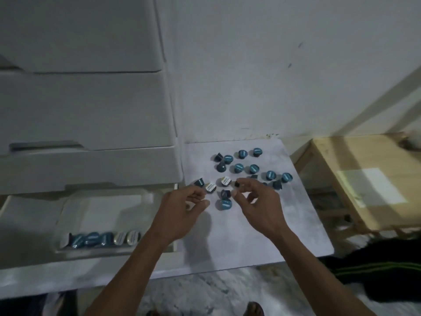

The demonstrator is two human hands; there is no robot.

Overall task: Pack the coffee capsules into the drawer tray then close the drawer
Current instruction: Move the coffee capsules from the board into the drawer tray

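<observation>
The coffee capsules [238,168] look light, rigid and smooth, easy to tip or roll, so pinching each by its sides should suit. Most lie scattered toward the far edge of the white surface [284,224]; a row already stands along the near edge of the drawer tray [68,201]. The right hand [257,206] pinches one dark capsule at its fingertips. The left hand [182,213] hovers beside a white-lidded capsule, fingers curled; whether it grips anything I cannot tell

Capsules [238,168] on sheet [262,224], right of drawer tray [68,213].
</observation>
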